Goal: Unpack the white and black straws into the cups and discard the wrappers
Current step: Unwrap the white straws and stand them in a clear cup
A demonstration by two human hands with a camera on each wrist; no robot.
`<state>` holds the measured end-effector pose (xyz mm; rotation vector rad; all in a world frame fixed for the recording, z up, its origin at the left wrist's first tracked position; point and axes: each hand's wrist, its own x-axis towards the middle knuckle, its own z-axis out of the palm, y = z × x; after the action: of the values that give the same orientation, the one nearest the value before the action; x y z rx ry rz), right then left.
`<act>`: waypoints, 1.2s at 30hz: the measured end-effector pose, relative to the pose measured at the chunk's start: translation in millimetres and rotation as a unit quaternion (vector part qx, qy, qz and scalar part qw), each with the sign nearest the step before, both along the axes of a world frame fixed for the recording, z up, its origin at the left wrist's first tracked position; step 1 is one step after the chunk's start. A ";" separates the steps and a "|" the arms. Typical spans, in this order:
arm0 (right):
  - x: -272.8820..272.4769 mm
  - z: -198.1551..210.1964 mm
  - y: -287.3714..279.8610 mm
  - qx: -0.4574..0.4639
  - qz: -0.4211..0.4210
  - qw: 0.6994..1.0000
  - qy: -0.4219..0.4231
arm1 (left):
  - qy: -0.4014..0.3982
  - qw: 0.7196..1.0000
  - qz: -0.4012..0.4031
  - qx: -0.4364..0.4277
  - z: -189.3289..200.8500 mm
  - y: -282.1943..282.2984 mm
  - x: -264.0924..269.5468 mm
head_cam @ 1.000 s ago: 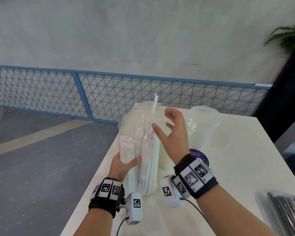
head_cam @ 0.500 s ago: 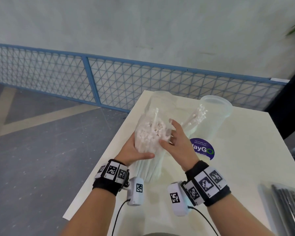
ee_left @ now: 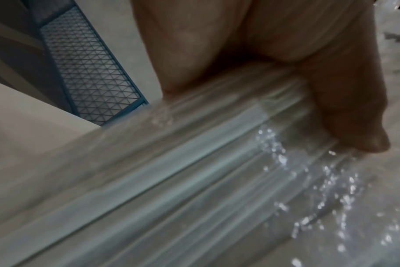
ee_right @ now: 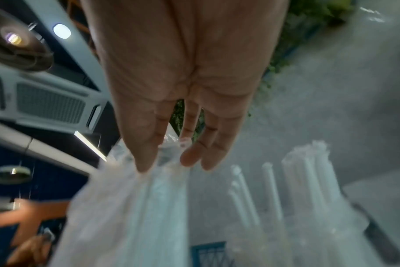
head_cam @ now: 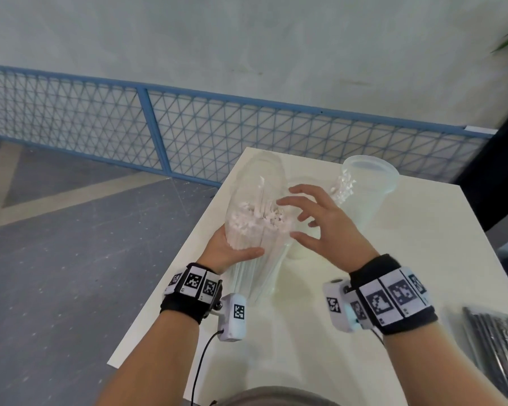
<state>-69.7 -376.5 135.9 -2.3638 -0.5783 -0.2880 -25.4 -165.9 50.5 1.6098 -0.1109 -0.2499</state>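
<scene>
A clear plastic bag of white straws stands upright on the white table, its mouth open at the top. My left hand grips the bag's lower half, thumb across the front. My right hand hovers at the bag's right side, fingers spread and holding nothing; the right wrist view shows its fingertips right at the bag's film. Behind it a clear cup holds a few white straws. A pack of black straws lies at the right edge.
A blue mesh fence runs behind the table, with grey floor to the left. The table's left edge is just beside my left wrist. A pale cup-like shape sits partly hidden under my right hand.
My right hand dropped from its raised position onto the bag's top, then came off to the right with fingers spread. The tall straw sticking up has sunk lower. The left hand keeps its grip.
</scene>
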 end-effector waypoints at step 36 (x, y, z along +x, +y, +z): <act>13.2 -34.6 28.0 0.010 -0.146 0.986 0.076 | -0.042 0.998 0.019 -0.043 -10.8 -7.8 2.1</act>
<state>-56.4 -348.5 101.3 -2.4223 -0.1554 -0.2375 -23.3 -173.7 39.8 1.5359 -0.1550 -0.1461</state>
